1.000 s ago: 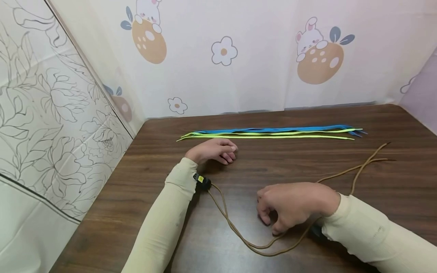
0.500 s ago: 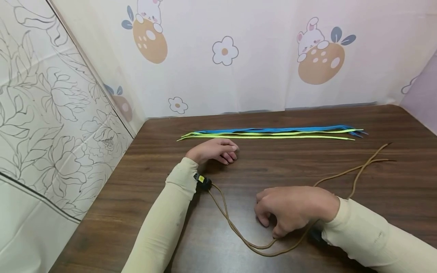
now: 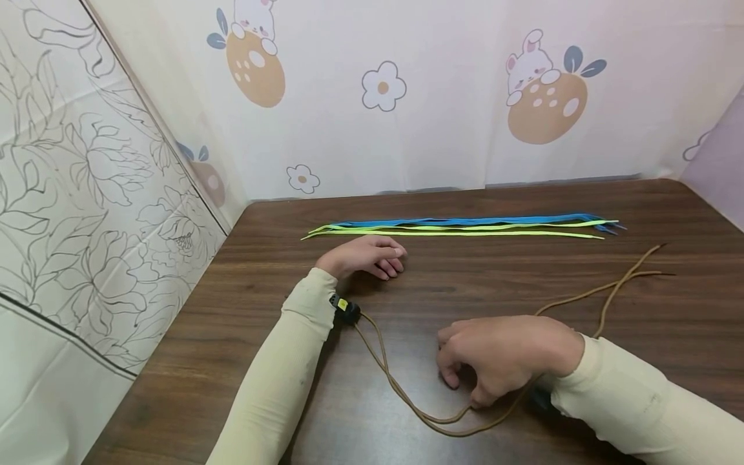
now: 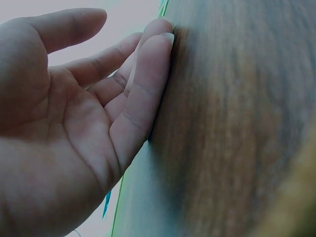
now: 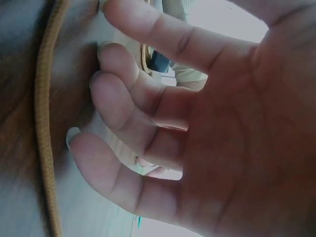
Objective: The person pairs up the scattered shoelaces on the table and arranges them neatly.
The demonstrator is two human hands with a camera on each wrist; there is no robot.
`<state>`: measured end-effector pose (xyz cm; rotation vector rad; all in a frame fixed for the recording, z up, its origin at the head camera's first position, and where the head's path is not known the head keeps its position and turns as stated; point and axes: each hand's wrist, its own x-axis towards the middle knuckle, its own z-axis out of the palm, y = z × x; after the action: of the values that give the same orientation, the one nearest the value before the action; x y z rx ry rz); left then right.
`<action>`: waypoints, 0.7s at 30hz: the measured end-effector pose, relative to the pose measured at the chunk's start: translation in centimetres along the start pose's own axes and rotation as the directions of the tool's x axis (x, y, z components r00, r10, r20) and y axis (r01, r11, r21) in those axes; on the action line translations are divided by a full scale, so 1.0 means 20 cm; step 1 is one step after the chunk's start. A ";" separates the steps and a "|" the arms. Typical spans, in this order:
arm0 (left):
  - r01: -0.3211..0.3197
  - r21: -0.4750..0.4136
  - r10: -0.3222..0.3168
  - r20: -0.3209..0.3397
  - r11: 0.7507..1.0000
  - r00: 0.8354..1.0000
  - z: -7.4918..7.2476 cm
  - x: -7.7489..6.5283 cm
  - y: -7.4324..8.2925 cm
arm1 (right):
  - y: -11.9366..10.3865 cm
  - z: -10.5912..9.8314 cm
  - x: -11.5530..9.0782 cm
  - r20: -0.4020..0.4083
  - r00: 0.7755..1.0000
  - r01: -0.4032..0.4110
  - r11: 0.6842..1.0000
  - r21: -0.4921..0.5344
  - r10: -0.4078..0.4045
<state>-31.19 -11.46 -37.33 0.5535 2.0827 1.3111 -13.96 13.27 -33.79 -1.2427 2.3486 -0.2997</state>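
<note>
A brown round shoelace (image 3: 407, 397) lies folded in a loose loop across the table, its two tips at the right. My right hand (image 3: 511, 355) is over it, palm down, with loosely bent fingers and its thumb tip touching the lace. In the right wrist view the palm is bare and the fingers (image 5: 126, 108) are slightly spread; the lace (image 5: 43, 118) runs past their tips. Farther back, my left hand (image 3: 366, 256) rests on the table, fingers relaxed and holding nothing. The lace's left end passes beside the left wrist camera (image 3: 347, 311).
Blue shoelaces (image 3: 465, 221) and neon yellow shoelaces (image 3: 494, 233) lie stretched along the back of the brown wooden table (image 3: 232, 361). A patterned curtain (image 3: 436, 142) hangs behind the table, and a flower-print sheet (image 3: 87, 194) stands at its left.
My right hand has dipped slightly toward the near edge, then shifted a little right, its thumb staying by the brown shoelace. The left hand and the laces look still.
</note>
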 end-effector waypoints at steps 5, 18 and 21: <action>-0.004 -0.002 0.004 0.001 1.000 1.000 0.00 0.00 0.00 | 0.00 0.01 0.01 -0.010 1.000 -0.003 1.000 -0.009 0.003; -0.005 -0.020 0.005 0.007 1.000 1.000 0.00 0.00 0.00 | 0.00 0.02 0.02 -0.015 0.999 -0.045 0.997 0.070 0.046; -0.003 -0.023 0.003 0.007 1.000 1.000 -0.01 0.00 0.00 | -0.01 0.03 0.02 -0.009 0.998 -0.060 0.996 0.066 0.060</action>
<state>-31.31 -11.53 -37.39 0.5511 2.0593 1.3310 -13.82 12.82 -34.33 -1.1404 2.3608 -0.3620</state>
